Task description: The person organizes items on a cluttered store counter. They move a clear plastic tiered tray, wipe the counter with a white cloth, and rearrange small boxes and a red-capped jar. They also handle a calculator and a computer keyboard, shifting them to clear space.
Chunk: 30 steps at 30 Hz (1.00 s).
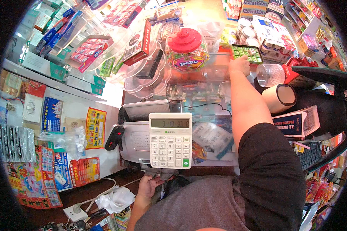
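Note:
At the far side of the glass counter, my right hand (240,65) reaches to the near left corner of an open box of small green packs (247,54); whether its fingers grip anything is not clear. A clear jar of candies with a red lid (186,43) stands to its left. My left hand (149,184) is low, near the counter's front edge, with its palm partly up beside a dark, crumpled item (159,172) that I cannot identify. Above it, a white calculator (170,150) rests on a grey counter machine (136,141).
Clear scalloped trays (133,83) and boxes crowd the back left. A clear plastic jar (270,75), a beige cylinder (273,98) and a playing-card box (289,126) lie right of my forearm. A black cable (208,105) crosses the glass. A white power strip (75,212) sits low left.

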Available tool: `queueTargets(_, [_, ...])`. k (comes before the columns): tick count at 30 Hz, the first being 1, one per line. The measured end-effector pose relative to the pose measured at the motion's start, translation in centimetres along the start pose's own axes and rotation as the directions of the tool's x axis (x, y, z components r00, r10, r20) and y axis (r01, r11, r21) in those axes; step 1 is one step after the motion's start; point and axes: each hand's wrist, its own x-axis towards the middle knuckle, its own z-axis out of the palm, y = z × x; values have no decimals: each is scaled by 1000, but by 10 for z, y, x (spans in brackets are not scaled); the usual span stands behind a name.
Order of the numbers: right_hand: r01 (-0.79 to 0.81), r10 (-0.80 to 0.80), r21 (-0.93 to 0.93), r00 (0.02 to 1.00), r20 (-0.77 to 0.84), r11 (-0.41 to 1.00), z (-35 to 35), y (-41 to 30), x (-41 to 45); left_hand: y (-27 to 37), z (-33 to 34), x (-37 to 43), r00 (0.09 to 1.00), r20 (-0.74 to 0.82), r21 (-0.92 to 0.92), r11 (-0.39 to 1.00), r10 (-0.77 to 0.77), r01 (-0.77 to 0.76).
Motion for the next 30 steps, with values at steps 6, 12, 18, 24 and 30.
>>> queueTargets(6, [36, -35, 7, 998, -50, 999, 19, 5, 13, 0, 5, -4, 1000, -19, 19, 1000, 6, -5])
queueTargets(12, [75, -71, 67, 995, -65, 995, 16, 23, 4, 2, 3, -3, 1000, -2, 3, 1000, 21, -21])
queueTargets(18, [69, -68, 73, 998, -8, 995, 4, 35, -27, 6, 6, -1, 998, 55, 9, 1000, 23, -24])
queueTargets(24, [82, -76, 200, 996, -40, 976, -7, 34, -31, 6, 5, -1, 999, 52, 28, 1000, -4, 3])
queueTargets(30, [-22, 28, 247, 999, -21, 969, -11, 23, -11, 7, 13, -2, 994, 109, 27, 1000, -2, -1])
